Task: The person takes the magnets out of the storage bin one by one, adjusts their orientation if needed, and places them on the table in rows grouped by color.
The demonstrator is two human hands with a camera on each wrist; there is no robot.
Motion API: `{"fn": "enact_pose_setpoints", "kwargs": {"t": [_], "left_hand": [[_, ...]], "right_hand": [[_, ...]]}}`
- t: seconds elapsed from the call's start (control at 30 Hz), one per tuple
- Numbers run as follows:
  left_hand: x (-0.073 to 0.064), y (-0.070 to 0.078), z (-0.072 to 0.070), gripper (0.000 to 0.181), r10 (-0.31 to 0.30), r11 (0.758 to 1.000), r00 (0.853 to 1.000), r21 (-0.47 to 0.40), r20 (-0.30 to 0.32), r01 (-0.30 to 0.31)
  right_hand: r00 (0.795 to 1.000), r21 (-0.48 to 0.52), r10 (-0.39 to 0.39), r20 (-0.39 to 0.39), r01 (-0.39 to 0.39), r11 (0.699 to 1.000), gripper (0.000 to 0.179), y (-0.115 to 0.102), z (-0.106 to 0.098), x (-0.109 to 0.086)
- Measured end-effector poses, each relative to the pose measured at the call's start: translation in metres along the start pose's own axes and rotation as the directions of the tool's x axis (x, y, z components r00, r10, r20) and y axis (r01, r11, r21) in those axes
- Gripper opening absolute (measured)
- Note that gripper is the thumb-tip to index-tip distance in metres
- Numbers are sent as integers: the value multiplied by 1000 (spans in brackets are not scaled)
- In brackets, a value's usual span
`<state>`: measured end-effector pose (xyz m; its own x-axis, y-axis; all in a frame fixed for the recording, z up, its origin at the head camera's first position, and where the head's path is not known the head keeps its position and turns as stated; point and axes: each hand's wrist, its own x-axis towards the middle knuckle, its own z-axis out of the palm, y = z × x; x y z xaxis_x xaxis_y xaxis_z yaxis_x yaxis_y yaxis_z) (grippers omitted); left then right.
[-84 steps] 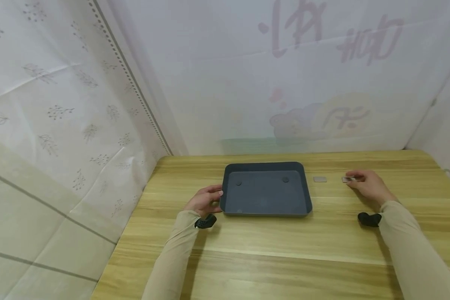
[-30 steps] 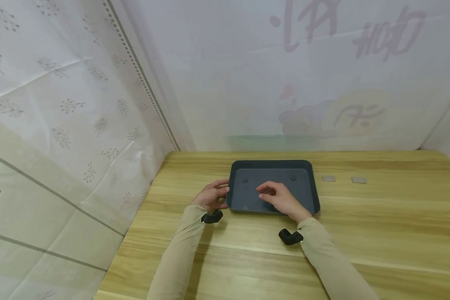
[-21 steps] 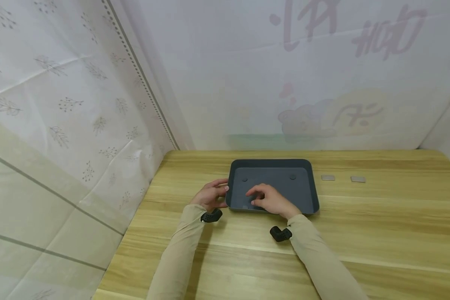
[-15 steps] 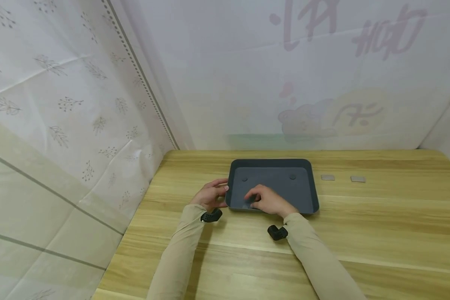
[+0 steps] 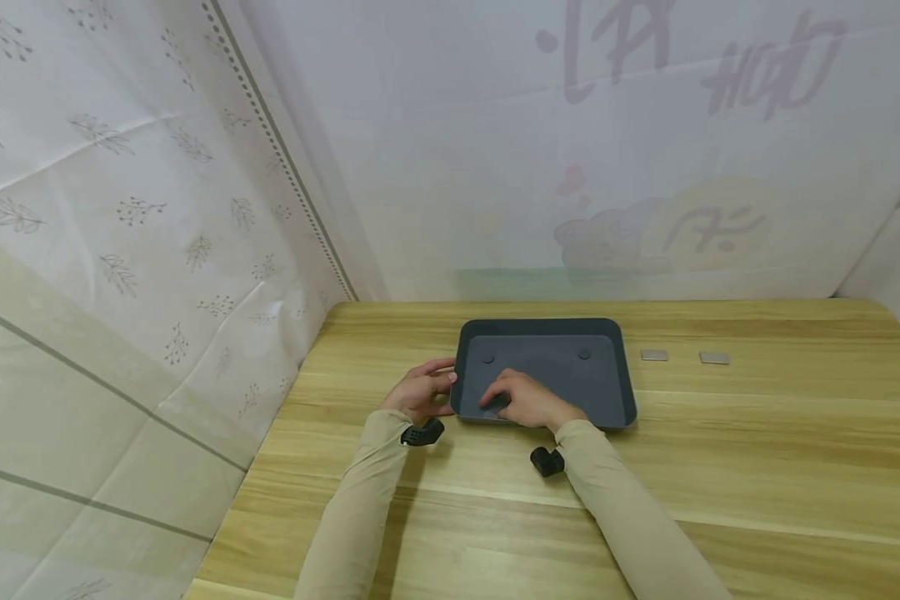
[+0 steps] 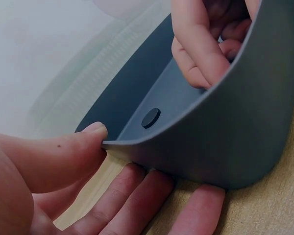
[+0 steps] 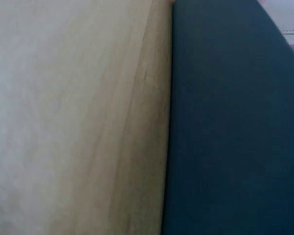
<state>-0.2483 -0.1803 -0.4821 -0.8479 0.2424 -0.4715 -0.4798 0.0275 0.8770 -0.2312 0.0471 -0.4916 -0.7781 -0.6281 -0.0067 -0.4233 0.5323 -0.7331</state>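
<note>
A dark grey shallow tray [image 5: 603,392] lies near the back of the wooden table, with small round black discs [image 5: 584,354] on its floor. My left hand [image 5: 420,393] holds its left side. In the left wrist view the thumb presses the rim of the tray [image 6: 235,127], and the fingers rest against the lower outer wall. My right hand [image 5: 531,402] reaches inside the tray at the near left corner, fingers bent downward. The rim and the hand itself hide its fingertips, so I cannot see whether they pinch anything. Another black disc [image 6: 151,118] sits apart from them.
Two small flat grey rectangular pieces [image 5: 654,355] lie right of the tray, side by side and apart. A printed cloth [image 5: 420,167] hangs behind the wooden table [image 5: 757,475]. The right wrist view is filled by the tray's outer wall [image 7: 230,122] and table.
My right hand has left one grey piece on the right, crossed into the tray, then shifted left and down to the near left corner. My left hand keeps its hold.
</note>
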Motion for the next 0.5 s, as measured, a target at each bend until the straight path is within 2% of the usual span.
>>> {"fn": "enact_pose_setpoints", "kwargs": {"t": [0.23,0.5], "left_hand": [[-1,0,1,49,1,1000,1000,11,-5,-1],[-1,0,1,49,2,1000,1000,8,-9,-2]], "right_hand": [[999,-38,-9,40,10,999,29,-1,-2,2],[999,-31,16,51,-14,999,28,-2,-2,3]]}}
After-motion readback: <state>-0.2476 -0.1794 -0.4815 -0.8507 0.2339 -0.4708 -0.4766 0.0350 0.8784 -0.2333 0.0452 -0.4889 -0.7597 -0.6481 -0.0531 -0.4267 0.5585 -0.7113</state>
